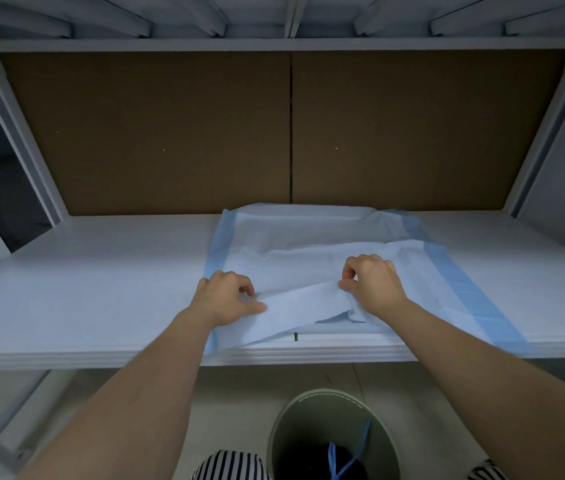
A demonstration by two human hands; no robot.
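Striped clothing (229,465) at the bottom edge, beside a green bin (308,420) on the floor (239,410). Beyond, left hand (225,296) and right hand (372,284) each pinching the lifted near fold of a blue-bordered sheet (308,233), fingers (244,289) curled on it, well apart. Spread on the white tabletop (83,289), right of centre, far edge by the brown back panel (170,133).

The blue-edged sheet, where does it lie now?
Head view: the sheet lies on the white shelf, right of centre; the left hand and the right hand hold its near edge.

A dark thing (296,337) (under the sheet (308,244)) is mostly hidden.
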